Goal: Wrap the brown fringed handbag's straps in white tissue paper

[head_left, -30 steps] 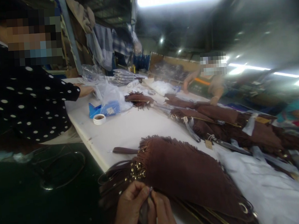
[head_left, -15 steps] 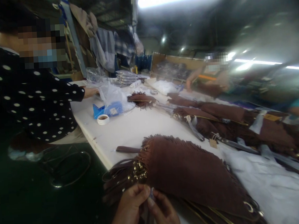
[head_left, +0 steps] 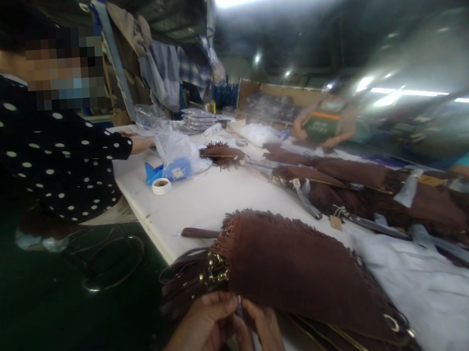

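Note:
At the bottom of the head view my left hand [head_left: 206, 321] and my right hand [head_left: 263, 330] meet, fingertips pinched together. Between them is a small, pale, partly see-through piece [head_left: 239, 306], too small to name; most of it is hidden by the fingers. Just beyond my hands lies a stack of dark brown fringed suede bags [head_left: 291, 262], with gold-coloured clasps [head_left: 216, 266] on the left and a metal ring [head_left: 391, 322] at the lower right. Brown straps [head_left: 184, 260] hang off the table's left edge.
More brown bags [head_left: 345, 174] with a paper tag [head_left: 335, 222] lie to the right, beside white sheets [head_left: 428, 291]. A tape roll [head_left: 161, 186] and blue tape dispenser [head_left: 155, 173] stand on the white table [head_left: 204, 204]. Co-workers are at the left [head_left: 54, 149] and far side [head_left: 324, 122].
My hands have shifted slightly, with the right fingers now more bent around the small piece. The far co-worker is more upright. The bags stay where they were.

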A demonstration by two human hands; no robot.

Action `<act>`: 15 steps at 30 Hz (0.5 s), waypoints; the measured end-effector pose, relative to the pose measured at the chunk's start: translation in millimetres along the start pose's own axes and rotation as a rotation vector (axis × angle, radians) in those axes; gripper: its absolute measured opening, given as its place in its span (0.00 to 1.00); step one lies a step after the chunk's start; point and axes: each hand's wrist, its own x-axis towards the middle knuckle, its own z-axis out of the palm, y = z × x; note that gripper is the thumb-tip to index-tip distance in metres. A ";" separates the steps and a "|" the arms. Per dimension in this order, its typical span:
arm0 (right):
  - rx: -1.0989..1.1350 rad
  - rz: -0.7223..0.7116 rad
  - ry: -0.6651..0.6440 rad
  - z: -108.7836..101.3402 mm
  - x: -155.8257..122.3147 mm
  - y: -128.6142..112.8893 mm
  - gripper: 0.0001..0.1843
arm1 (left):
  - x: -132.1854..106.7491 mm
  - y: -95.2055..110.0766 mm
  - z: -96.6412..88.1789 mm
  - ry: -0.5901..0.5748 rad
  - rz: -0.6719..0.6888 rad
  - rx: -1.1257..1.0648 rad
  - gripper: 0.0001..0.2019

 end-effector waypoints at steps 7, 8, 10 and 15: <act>0.041 -0.037 -0.003 -4.4 4.6 -4.3 0.10 | 6.2 17.2 -7.6 -0.175 -0.124 0.059 0.08; 0.053 -0.035 0.001 -4.4 5.5 -5.3 0.10 | 7.1 19.0 -8.1 -0.203 -0.130 0.092 0.08; 0.068 -0.033 0.021 -3.0 5.8 -6.4 0.10 | 8.2 20.7 -7.4 -0.242 -0.113 0.168 0.10; 0.053 0.037 0.089 2.8 2.3 -9.6 0.10 | 13.2 11.8 -3.0 -0.200 0.069 0.191 0.11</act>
